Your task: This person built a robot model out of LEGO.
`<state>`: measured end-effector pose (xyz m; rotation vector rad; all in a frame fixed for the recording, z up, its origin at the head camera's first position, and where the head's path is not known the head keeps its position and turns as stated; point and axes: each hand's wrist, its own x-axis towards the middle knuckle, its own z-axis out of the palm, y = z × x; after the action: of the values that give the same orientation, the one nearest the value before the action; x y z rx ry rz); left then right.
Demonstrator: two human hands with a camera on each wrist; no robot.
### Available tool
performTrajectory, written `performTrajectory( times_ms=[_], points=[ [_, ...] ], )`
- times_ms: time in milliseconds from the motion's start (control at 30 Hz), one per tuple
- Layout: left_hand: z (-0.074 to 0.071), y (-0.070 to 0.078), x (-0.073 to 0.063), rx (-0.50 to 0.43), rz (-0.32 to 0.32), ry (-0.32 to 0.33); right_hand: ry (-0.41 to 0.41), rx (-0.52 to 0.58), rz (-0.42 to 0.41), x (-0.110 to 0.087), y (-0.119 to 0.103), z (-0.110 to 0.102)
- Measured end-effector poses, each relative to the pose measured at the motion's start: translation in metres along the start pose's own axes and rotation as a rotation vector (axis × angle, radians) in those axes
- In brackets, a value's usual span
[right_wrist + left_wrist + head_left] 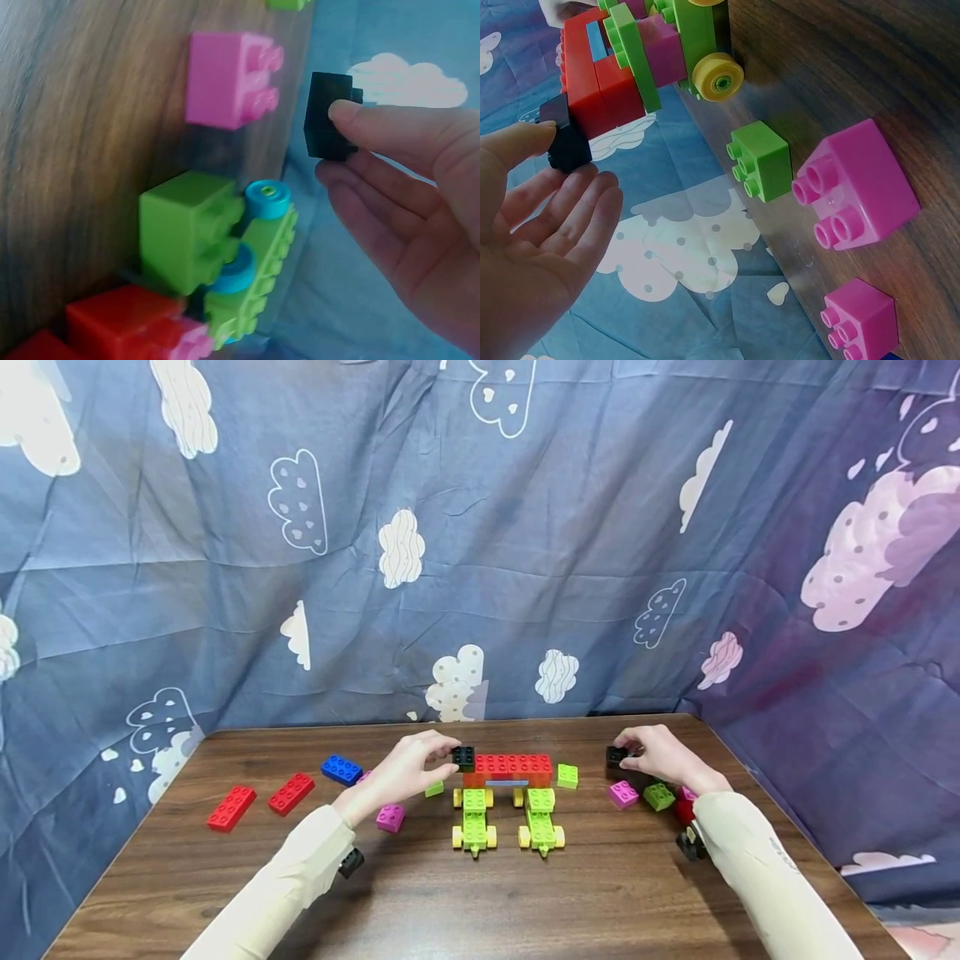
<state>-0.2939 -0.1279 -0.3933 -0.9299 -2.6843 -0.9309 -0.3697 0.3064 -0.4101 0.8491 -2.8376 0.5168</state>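
At the left end of a row of red bricks (517, 766), my left hand (416, 767) pinches a black brick (463, 759) between thumb and fingers. In the left wrist view that black brick (568, 135) meets the red end; whether it is pressed on, I cannot tell. The red row sits high on a build with two lime-green wheeled bases (474, 827) and a blue strip (507, 783). Off to the right, my right hand (663, 758) pinches a second black brick (327, 116), held apart from the other bricks, its studs facing the palm side.
A pink brick (623, 793) and a green brick (659, 797) lie below the right hand. Left of the build are pink brick (390, 817), blue brick (342, 769) and two red bricks (291, 793). A lime brick (567, 776) stands beside the build. A curtain (480, 568) hangs behind.
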Motion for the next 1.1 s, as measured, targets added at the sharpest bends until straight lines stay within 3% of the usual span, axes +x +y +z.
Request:
performTrajectory(
  times_ms=[300, 600, 1100],
  points=[
    [0.001, -0.001, 0.000, 0.003, 0.016, 0.013, 0.016, 0.047, -0.046, 0.000, -0.033, -0.009],
    [0.001, -0.002, 0.001, -0.009, 0.015, 0.021, 0.068, 0.029, -0.153, 0.002, -0.066, -0.015],
    [0.003, -0.004, 0.001, -0.024, 0.029, 0.028, 0.030, 0.047, -0.195, 0.007, -0.102, -0.022]
  ],
)
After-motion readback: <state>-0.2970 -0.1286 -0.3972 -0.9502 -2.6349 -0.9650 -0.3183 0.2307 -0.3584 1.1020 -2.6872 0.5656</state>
